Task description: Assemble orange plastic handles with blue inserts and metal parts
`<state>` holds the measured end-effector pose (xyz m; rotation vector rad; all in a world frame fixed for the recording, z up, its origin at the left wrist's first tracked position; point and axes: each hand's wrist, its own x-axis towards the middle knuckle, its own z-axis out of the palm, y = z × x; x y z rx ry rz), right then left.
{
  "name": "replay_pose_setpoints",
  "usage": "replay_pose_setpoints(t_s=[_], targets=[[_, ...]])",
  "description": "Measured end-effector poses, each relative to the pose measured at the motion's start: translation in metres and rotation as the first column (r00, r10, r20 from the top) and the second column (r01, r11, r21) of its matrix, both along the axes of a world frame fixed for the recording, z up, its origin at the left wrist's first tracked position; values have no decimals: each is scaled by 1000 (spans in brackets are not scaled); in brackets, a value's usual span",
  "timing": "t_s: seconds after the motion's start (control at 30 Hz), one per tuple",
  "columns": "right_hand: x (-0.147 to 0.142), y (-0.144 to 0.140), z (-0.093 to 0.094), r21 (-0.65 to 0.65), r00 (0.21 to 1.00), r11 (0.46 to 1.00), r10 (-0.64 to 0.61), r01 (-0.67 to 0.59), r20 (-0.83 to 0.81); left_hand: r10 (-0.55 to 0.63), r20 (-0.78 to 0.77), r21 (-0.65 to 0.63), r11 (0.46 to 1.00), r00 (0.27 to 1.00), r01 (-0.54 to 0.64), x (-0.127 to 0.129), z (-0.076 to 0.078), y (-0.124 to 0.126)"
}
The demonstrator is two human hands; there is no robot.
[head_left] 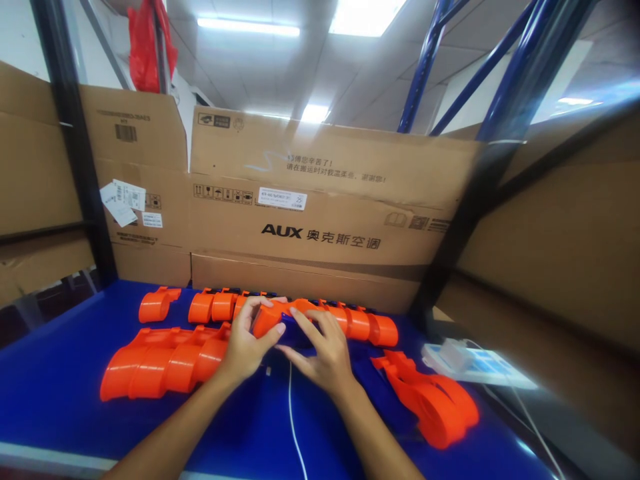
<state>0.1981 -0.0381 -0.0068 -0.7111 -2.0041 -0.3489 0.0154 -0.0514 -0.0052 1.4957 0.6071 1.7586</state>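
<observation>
Above the middle of the blue table, an orange curved plastic part (270, 319) is held up between both hands. My left hand (250, 343) grips its left end, with the thumb in front and the fingers behind. My right hand (323, 347) has its fingers over the right side and its thumb below. A glossy dark blue piece (295, 327) shows against the orange part between the hands; whether the two are joined I cannot tell. Like-shaped orange parts (167, 363) lie nested in a row beside my left forearm.
Behind the hands runs a row of orange parts (357, 325), with a single one (154, 305) at its left. More orange parts (440, 407) lie at the right. A white cable (295, 420) crosses the table (60, 373). Cardboard (320, 233) and dark posts (460, 213) border the back.
</observation>
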Motion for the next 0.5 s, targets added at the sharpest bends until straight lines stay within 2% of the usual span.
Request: replay_pose_setpoints(t_s=[0.2,0.27,0.33,0.4,0.5], targets=[[-1,-1,2,45,1000,999,14,-13,-22,-28,-6,25,999,1000,28,-2,-3,4],[-1,-2,2,6,996,999,48,-47,-75,-95,-9,18,995,995,95,-3,-3,4],[-1,-1,-1,-67,977,993,80,-95,-196,-165,-33,24,986,986,166,-2,-4,4],[-2,0,-5,-160,921,974,91,-162,-379,-176,-119,13,984,977,179,-1,-6,4],[-5,5,-14,-287,775,911,54,-297,-630,-122,-327,-18,992,937,123,3,-11,1]])
